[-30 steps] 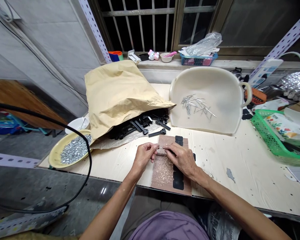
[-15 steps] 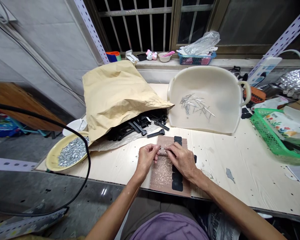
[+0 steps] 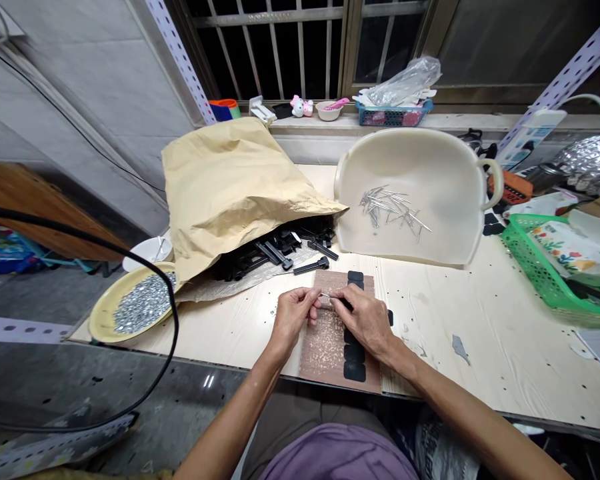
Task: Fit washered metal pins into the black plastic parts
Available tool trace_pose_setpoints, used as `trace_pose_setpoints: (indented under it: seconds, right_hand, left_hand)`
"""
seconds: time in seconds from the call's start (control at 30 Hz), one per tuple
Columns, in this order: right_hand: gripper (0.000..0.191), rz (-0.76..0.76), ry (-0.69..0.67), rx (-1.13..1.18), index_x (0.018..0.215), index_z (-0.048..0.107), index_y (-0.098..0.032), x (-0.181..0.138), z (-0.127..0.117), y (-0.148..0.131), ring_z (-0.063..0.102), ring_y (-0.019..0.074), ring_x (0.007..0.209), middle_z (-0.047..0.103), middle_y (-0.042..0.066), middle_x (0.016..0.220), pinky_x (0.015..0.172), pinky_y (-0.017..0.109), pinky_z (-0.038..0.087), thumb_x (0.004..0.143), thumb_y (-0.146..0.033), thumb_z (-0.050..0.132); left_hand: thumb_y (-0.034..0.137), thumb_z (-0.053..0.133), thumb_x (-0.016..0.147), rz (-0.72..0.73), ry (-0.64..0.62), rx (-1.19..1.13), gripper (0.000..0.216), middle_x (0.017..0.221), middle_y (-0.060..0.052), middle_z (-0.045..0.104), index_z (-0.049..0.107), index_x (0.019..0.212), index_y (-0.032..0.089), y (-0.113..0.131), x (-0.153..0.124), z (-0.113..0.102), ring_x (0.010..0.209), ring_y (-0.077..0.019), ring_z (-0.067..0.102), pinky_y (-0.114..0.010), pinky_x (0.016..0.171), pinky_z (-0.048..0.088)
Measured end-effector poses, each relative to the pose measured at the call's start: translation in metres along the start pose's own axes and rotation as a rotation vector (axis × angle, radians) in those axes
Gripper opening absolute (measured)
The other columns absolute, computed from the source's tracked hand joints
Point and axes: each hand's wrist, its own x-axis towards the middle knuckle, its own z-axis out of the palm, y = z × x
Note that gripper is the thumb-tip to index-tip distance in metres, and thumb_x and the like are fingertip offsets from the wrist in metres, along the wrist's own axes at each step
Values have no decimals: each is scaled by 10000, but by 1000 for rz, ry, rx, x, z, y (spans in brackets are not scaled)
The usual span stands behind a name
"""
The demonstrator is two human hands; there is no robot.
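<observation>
Just above the brown board (image 3: 320, 363), both hands pinch one thin metal pin (image 3: 325, 295). My left hand (image 3: 291, 319) has its thumb and fingers closed at the pin's left end. Closed at the right end is my right hand (image 3: 365, 321), its fingers bent over the board. A dark piece shows beneath the right fingers; I cannot tell whether it is held. Black pads (image 3: 355, 371) run in a column along the board, partly hidden by the right hand. Behind it, similar metal pins (image 3: 393, 207) lie loose in the cream plastic basin (image 3: 445, 173).
A paper sack (image 3: 230, 173) spills black plastic parts (image 3: 275, 255) behind my left hand. Left of it stand a yellow bowl (image 3: 100, 313) of small metal pieces and a white bowl (image 3: 150, 251). A green basket (image 3: 540, 267) stands at right. A black cable (image 3: 176, 333) loops at left.
The hands stay almost in place, both pinching the pin, which now tilts slightly. The whole view has shifted a little.
</observation>
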Motion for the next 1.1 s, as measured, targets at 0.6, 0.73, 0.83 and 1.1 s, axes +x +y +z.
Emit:
trace_pose_setpoints:
  seconds: [0.6, 0.73, 0.83, 1.1]
  right_hand:
    - [177, 27, 14, 17, 985, 601, -232, -5, -4, -1, 614, 134, 819, 644, 4, 932, 682, 229, 428, 927, -285, 443]
    - [196, 36, -8, 41, 975, 590, -232, -5, -2, -1, 614, 140, 833, 642, 4, 927, 675, 232, 421, 944, -289, 406]
    - [190, 48, 2, 1, 977, 582, -229, -6, 0, -3, 613, 141, 804, 636, 5, 925, 627, 229, 405, 943, -297, 407]
    - [228, 61, -29, -78, 946, 595, -235, -5, 1, -7, 613, 148, 783, 645, 6, 932, 590, 237, 380, 954, -310, 380]
  left_hand:
    - [455, 622, 766, 52, 5, 2, 337, 533, 7, 555, 645, 702, 124, 0, -3, 6, 401, -68, 442, -181, 396, 359]
    - [456, 622, 767, 27, -7, -45, 344, 523, 10, 542, 628, 679, 124, -1, -2, 7, 399, -61, 433, -172, 386, 342]
    - [456, 633, 759, 19, 15, -90, 342, 501, 22, 520, 616, 671, 126, -5, 0, 8, 391, -54, 416, -164, 379, 332]
    - [426, 671, 737, 48, 68, -199, 310, 575, 20, 554, 662, 795, 121, -15, -1, 12, 408, -38, 427, -152, 385, 346]
